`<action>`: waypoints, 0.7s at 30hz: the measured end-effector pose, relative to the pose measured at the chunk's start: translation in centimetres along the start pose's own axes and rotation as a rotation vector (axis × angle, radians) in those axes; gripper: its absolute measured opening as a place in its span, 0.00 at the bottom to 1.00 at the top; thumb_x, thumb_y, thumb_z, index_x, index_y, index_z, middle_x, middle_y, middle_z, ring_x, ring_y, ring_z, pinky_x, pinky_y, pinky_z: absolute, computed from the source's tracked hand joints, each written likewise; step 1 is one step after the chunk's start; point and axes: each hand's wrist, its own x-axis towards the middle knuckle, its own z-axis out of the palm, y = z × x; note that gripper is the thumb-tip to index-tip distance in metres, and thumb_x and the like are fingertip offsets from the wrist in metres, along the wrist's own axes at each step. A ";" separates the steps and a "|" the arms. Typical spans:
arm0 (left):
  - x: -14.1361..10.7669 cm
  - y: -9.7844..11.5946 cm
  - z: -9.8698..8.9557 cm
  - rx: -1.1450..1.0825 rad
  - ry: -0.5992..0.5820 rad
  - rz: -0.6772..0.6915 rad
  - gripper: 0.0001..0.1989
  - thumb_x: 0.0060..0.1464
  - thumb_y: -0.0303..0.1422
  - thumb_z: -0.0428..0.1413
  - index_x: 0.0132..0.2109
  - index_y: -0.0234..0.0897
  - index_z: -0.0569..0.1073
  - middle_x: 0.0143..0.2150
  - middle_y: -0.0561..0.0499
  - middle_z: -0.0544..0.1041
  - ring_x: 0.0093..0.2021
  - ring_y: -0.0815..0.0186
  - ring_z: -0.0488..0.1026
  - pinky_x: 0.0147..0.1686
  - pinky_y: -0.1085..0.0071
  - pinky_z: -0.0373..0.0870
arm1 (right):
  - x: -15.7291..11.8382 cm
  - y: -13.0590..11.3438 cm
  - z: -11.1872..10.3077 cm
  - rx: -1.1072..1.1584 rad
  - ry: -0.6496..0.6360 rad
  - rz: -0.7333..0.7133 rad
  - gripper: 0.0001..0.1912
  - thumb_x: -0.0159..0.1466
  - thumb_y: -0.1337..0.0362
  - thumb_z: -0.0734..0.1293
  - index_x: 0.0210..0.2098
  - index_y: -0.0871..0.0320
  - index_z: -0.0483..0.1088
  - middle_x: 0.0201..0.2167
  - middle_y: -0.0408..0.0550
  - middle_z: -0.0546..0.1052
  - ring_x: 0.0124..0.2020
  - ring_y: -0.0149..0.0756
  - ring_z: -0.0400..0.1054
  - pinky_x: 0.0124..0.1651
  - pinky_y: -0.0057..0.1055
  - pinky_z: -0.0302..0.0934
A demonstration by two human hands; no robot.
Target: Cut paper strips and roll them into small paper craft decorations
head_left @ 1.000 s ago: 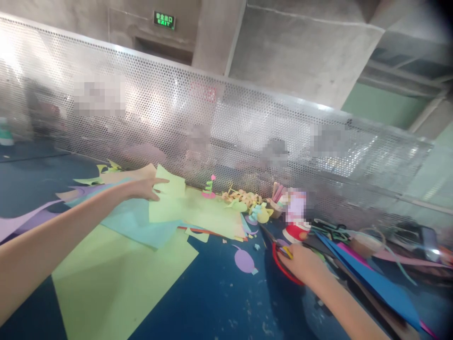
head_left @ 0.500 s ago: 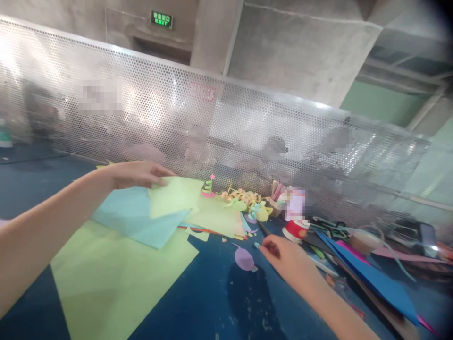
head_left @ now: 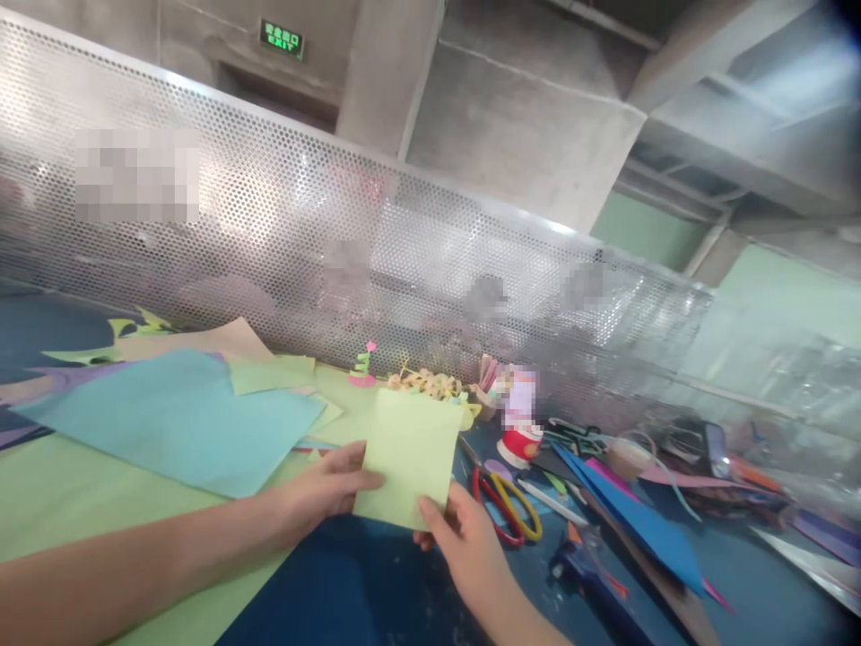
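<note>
1. Pale green square paper sheet (head_left: 409, 453) is what I see held up above the dark blue table (head_left: 377, 592), between both hands.
2. My left hand (head_left: 323, 492) pinches its left edge, thumb on the front.
3. My right hand (head_left: 464, 543) grips its lower right corner.
4. Red-and-yellow-handled scissors (head_left: 504, 507) lie just right of the sheet.
5. Large light blue paper sheet (head_left: 175, 417) rests to the left.

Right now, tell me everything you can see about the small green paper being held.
The green paper is a pale yellow-green, roughly square sheet, thin, plain and flat, with no folds showing. It is held up, tilted, above the blue table. The left hand pinches its left edge; the right hand grips its lower right corner. Nothing else touches it.
</note>
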 end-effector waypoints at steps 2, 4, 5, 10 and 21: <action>-0.4 0.0 0.1 0.024 -0.077 0.022 0.22 0.48 0.37 0.59 0.50 0.35 0.70 0.48 0.43 0.75 0.47 0.55 0.72 0.48 0.60 0.67 | -0.1 0.6 -0.2 -0.068 0.018 -0.036 0.17 0.61 0.51 0.61 0.37 0.60 0.67 0.25 0.45 0.71 0.24 0.33 0.65 0.28 0.29 0.61; -0.5 0.0 0.0 0.080 -0.107 0.024 0.20 0.47 0.38 0.59 0.48 0.35 0.72 0.47 0.44 0.76 0.47 0.55 0.72 0.49 0.59 0.66 | -0.3 0.9 -0.3 -0.110 0.018 -0.062 0.15 0.61 0.52 0.61 0.35 0.60 0.67 0.25 0.44 0.70 0.24 0.31 0.62 0.28 0.28 0.59; -0.4 -0.1 -0.1 0.098 -0.099 0.023 0.20 0.47 0.38 0.60 0.48 0.35 0.72 0.47 0.45 0.76 0.47 0.55 0.72 0.49 0.59 0.66 | -0.4 0.9 -0.2 -0.102 0.009 -0.063 0.15 0.61 0.53 0.61 0.36 0.59 0.67 0.26 0.44 0.70 0.25 0.31 0.62 0.28 0.27 0.59; 0.0 -1.3 -0.7 0.038 0.051 0.032 0.24 0.44 0.37 0.62 0.50 0.34 0.70 0.48 0.42 0.75 0.48 0.54 0.72 0.48 0.60 0.68 | -0.5 0.7 0.1 0.193 0.067 0.029 0.19 0.58 0.52 0.65 0.42 0.58 0.63 0.26 0.43 0.73 0.26 0.32 0.65 0.31 0.28 0.62; -1.2 0.5 -1.1 0.293 -0.144 -0.065 0.14 0.43 0.36 0.61 0.37 0.33 0.75 0.41 0.46 0.78 0.44 0.57 0.72 0.49 0.62 0.64 | 0.4 1.4 -1.2 0.312 0.302 0.049 0.15 0.56 0.54 0.67 0.39 0.54 0.68 0.26 0.42 0.73 0.26 0.33 0.66 0.29 0.27 0.62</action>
